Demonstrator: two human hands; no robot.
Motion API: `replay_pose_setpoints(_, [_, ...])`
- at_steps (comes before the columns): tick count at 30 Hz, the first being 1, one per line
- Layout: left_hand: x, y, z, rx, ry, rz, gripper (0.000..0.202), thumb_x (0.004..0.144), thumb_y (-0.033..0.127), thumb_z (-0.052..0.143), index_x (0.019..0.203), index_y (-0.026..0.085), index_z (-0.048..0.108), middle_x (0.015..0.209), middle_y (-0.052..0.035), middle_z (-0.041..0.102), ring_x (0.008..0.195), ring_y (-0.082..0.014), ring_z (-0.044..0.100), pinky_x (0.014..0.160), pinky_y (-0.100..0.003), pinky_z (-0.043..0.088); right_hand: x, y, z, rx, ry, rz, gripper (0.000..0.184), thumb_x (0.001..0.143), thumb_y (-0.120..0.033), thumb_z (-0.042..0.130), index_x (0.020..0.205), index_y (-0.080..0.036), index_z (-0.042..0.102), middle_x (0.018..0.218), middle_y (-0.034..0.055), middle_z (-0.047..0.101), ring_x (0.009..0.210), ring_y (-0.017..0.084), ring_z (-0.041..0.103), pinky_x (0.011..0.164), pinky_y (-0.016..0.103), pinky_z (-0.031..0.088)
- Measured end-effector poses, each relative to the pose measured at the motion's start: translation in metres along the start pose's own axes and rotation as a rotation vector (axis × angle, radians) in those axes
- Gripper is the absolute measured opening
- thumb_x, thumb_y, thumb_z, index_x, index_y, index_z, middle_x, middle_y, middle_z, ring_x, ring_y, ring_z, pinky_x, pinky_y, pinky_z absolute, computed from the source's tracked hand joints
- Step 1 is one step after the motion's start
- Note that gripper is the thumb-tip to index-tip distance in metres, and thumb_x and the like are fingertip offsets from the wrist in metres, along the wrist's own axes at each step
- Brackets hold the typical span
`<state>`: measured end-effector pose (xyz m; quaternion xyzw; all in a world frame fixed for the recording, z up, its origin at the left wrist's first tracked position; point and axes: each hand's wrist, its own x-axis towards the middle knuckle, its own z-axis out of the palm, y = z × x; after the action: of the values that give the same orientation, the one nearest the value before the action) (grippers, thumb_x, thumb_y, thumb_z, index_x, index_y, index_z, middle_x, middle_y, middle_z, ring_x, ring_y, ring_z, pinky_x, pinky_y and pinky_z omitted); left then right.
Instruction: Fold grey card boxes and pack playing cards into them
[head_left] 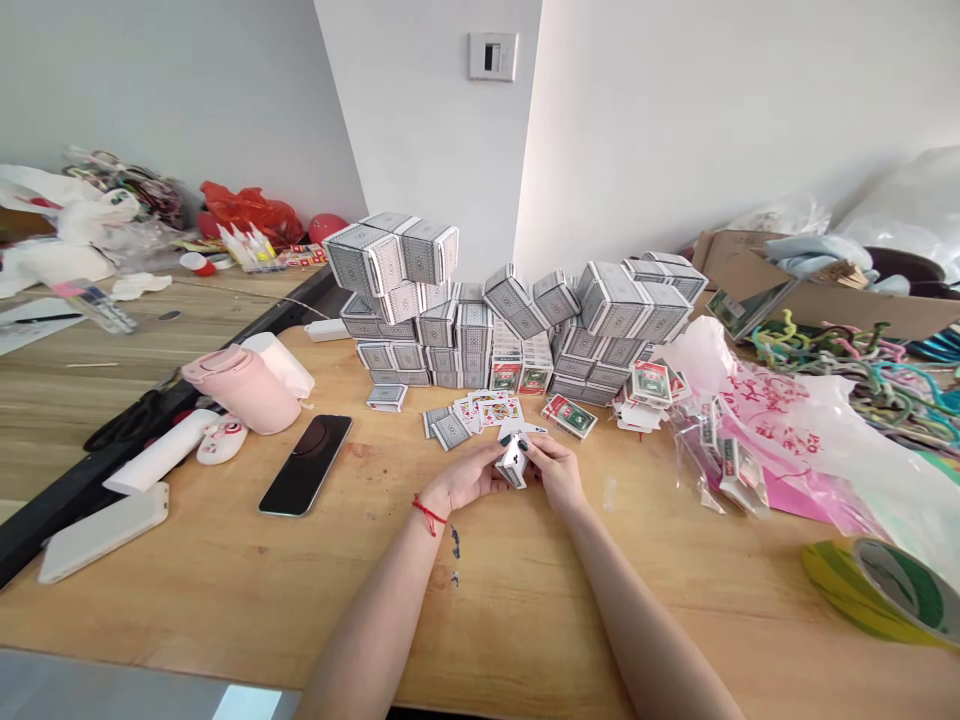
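Observation:
Between my two hands is a folded playing card (512,462), its white face with a black club pip showing. My left hand (471,476), with a red string bracelet (429,515) at the wrist, grips it from the left. My right hand (553,470) pinches its other side, thumb near the top. Just beyond lie loose face-up cards (491,409), patterned-back cards (449,428) and a red and green card box (569,416). Behind them rise stacked blocks folded from cards (457,335). A small folded card piece (387,397) stands at the left of these.
To the left are a black phone (306,465), a pink cup-like item (240,388) and a white power bank (105,532). On the right lie plastic bags (780,420), pipe cleaners (832,350), a cardboard box (739,262) and a yellow-green tape roll (847,590).

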<state>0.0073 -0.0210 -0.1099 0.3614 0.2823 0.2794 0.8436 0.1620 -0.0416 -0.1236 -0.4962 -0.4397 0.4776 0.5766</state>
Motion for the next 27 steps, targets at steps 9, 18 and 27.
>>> replay_pose_setpoints(9, [0.001, 0.0, 0.006, 0.025, 0.012, 0.109, 0.029, 0.071, 0.038, 0.063, 0.09, 0.016, 0.059, 0.081, -0.0063, 0.063, 0.068, -0.0123, 0.058, 0.061, -0.024, 0.045, 0.005, 0.005, -0.003, 0.25, 0.145, 0.064, 0.027, 0.063, -0.044, 0.066, 0.07, -0.019, 0.06, 0.06, -0.001, 0.057, 0.047, 0.01, 0.047, 0.045, 0.024, 0.04])
replay_pose_setpoints(18, [0.007, -0.002, 0.002, 0.274, 0.303, 0.42, 0.056, 0.069, 0.034, 0.066, 0.12, 0.021, 0.046, 0.119, -0.009, 0.053, 0.102, -0.0179, 0.054, 0.078, -0.028, 0.047, 0.013, -0.001, -0.019, 0.347, 0.269, 0.035, 0.033, 0.065, -0.041, 0.064, 0.083, -0.026, 0.041, 0.079, -0.0036, 0.057, 0.055, 0.012, 0.057, 0.046, 0.024, 0.045])
replay_pose_setpoints(27, [0.008, -0.014, 0.011, 1.008, 0.473, 0.664, 0.052, 0.068, 0.024, 0.067, 0.117, 0.023, 0.049, 0.121, -0.0079, 0.05, 0.114, -0.0222, 0.046, 0.093, -0.04, 0.04, 0.003, 0.007, 0.002, 0.183, -0.036, 0.077, 0.035, 0.067, -0.049, 0.06, 0.083, -0.025, 0.04, 0.088, -0.0009, 0.058, 0.071, 0.013, 0.058, 0.06, 0.025, 0.048])
